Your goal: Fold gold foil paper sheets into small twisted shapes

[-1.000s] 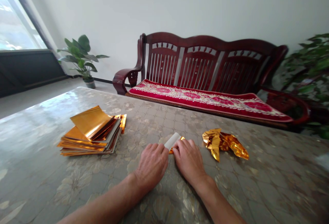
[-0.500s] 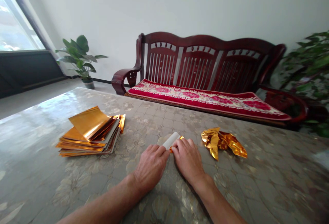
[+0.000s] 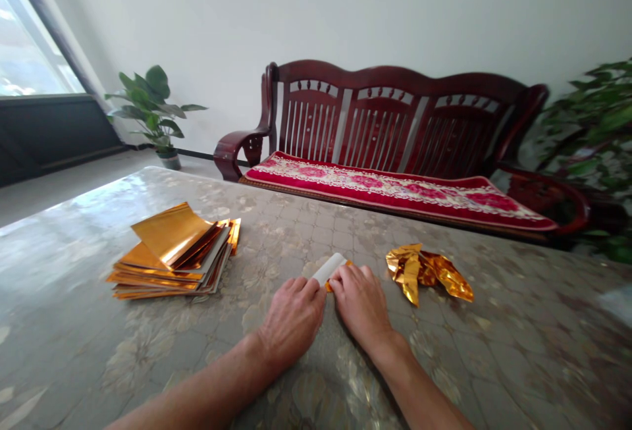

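Observation:
Both hands meet at the middle of the table on a small folded sheet of foil paper (image 3: pixel 330 268), pale on its upper face with gold showing at the edge. My left hand (image 3: pixel 295 311) is closed, its fingertips pressed on the sheet's near left end. My right hand (image 3: pixel 359 298) is closed too, thumb and fingers pinching the sheet's right edge; part of the sheet is hidden beneath the fingers. Left of the hands lies a stack of gold foil paper (image 3: pixel 172 252), its sheets loosely fanned. To the right rests a crumpled, folded gold foil piece (image 3: pixel 427 273).
The table (image 3: pixel 207 364) has a floral, glossy cover. Beyond its far edge stands a dark red wooden bench (image 3: pixel 380 114) with a red patterned cushion (image 3: pixel 365 183). A potted plant (image 3: pixel 153 110) is at the back left, and leafy greenery (image 3: pixel 592 134) at the right.
Hardly anything differs: the fingers of my right hand have shifted very slightly along the sheet's edge. Both hands stay on the sheet, and the stack and crumpled foil lie as before.

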### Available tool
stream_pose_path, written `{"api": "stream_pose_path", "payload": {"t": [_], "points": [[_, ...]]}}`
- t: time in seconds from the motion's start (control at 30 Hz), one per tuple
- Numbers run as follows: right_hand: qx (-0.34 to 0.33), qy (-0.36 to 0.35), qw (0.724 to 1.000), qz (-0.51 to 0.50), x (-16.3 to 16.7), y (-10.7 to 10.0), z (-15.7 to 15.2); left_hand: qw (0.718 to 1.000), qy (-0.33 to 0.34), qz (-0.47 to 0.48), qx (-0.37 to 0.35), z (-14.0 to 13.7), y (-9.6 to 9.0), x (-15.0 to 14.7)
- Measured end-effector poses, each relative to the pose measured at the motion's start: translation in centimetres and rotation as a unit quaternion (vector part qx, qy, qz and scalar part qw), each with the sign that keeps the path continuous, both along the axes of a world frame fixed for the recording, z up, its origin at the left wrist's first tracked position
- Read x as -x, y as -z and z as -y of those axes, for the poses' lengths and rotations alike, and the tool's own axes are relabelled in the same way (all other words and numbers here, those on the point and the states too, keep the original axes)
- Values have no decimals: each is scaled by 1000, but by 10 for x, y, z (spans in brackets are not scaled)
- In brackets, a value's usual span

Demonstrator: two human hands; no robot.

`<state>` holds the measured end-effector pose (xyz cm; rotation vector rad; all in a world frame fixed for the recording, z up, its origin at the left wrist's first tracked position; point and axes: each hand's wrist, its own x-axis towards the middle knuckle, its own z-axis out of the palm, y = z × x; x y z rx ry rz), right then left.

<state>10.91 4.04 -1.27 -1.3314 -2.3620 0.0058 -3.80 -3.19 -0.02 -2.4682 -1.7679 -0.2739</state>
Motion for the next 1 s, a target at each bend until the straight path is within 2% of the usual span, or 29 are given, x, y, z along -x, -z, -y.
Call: {"api": "stream_pose_path", "payload": {"t": [0.53, 1.0], "points": [[83, 23, 996, -35, -1, -3, 4, 1000, 5, -10, 3, -3, -5, 0], [84, 53, 995, 3, -7, -7, 3, 1000, 4, -19, 14, -1, -7, 1]]}}
